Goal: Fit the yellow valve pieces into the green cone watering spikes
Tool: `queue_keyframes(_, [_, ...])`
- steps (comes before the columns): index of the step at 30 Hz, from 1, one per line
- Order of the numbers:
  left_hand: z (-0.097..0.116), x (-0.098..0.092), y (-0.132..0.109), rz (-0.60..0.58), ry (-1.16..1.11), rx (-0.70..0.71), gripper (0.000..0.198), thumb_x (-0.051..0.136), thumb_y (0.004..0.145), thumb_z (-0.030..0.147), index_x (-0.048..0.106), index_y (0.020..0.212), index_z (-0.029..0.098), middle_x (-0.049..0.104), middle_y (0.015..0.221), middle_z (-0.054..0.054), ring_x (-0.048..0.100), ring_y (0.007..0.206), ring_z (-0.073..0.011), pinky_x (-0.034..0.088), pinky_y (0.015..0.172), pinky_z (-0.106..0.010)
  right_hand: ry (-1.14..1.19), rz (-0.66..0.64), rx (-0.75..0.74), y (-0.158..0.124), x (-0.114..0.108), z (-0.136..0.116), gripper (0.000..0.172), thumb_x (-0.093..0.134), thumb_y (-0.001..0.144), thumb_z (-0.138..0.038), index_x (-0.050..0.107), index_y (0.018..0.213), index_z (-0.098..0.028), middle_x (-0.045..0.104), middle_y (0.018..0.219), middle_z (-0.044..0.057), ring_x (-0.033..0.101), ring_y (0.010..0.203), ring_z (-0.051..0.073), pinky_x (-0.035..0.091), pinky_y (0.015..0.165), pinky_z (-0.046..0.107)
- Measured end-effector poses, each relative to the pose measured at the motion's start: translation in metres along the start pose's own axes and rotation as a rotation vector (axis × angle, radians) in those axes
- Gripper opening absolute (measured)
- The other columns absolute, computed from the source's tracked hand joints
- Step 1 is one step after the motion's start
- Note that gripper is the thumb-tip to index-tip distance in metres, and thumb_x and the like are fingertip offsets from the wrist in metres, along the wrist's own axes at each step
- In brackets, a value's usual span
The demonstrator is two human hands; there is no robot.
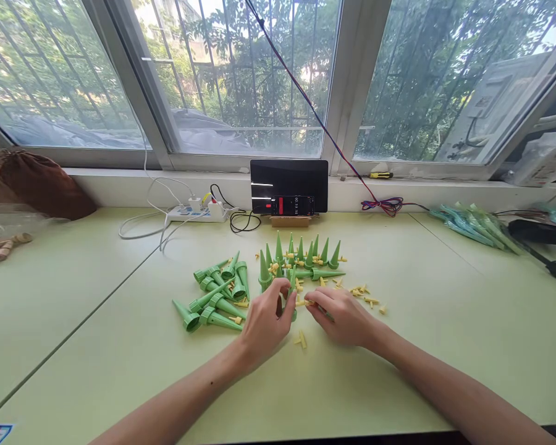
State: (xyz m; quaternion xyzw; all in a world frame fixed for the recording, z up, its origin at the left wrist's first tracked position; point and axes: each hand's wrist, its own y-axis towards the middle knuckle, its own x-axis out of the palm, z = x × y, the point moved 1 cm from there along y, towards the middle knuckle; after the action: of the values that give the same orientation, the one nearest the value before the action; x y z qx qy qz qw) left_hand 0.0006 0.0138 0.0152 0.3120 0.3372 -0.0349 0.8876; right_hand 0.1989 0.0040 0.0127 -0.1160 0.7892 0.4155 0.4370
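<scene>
My left hand [265, 318] is closed around a green plastic cone spike [293, 279], which stands tip up, partly covered by the fingers. Beside it, my right hand [337, 314] pinches a small yellow plastic valve [301, 303], one end of it pointing at the green spike. Whether the two parts touch is too small to tell. A loose yellow T-shaped valve [302, 339] lies on the table just below the hands. Behind them several green spikes [324, 251] stand upright among yellow valves, and one spike [322, 273] lies on its side.
Left of my hands lies a pile of green spikes [213, 301]; yellow valves [371, 301] are scattered at right. At the back are a tablet [290, 176] with a phone [293, 206], a power strip [197, 214] with cables, and bundled wires [383, 205]. Plastic packets [477, 227] lie far right.
</scene>
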Motion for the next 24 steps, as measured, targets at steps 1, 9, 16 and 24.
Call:
queue_keyframes(1, [0.0000,-0.0001,-0.0001,0.002,-0.004,0.000,0.008,0.047,0.100,0.030,0.046,0.096,0.023,0.053,0.069,0.007,0.039,0.044,-0.0077,0.032,0.049,-0.021,0.001,0.004,-0.002,0.0000,-0.0001,0.0000,0.018,0.041,0.104,-0.020,0.059,0.098,-0.019,0.061,0.077,0.003,0.050,0.062,0.016,0.034,0.057,0.028])
queue_keyframes(9, [-0.0018,-0.0009,0.0012,0.018,-0.012,0.038,0.007,0.049,0.100,0.026,0.044,0.097,0.024,0.050,0.070,0.008,0.037,0.045,-0.0071,0.032,0.050,-0.020,0.018,0.019,-0.023,0.0011,-0.0017,-0.0001,0.020,0.039,0.105,-0.019,0.058,0.102,-0.019,0.063,0.080,0.005,0.054,0.065,0.017,0.038,0.059,0.028])
queue_keyframes(16, [0.0002,-0.0018,0.0012,0.003,-0.036,0.028,0.005,0.048,0.101,0.025,0.043,0.098,0.024,0.052,0.070,0.008,0.037,0.044,-0.0070,0.030,0.049,-0.021,0.035,0.009,-0.027,0.0014,-0.0024,-0.0012,0.020,0.038,0.106,-0.019,0.057,0.102,-0.019,0.064,0.081,0.005,0.054,0.066,0.017,0.038,0.060,0.028])
queue_keyframes(24, [-0.0003,-0.0001,-0.0002,-0.042,-0.073,0.011,0.008,0.049,0.101,0.027,0.044,0.108,0.024,0.061,0.079,0.006,0.045,0.045,-0.0067,0.034,0.051,-0.020,0.025,-0.003,-0.042,0.0005,-0.0009,-0.0005,0.020,0.039,0.107,-0.021,0.058,0.100,-0.019,0.062,0.082,0.005,0.053,0.067,0.017,0.037,0.060,0.028])
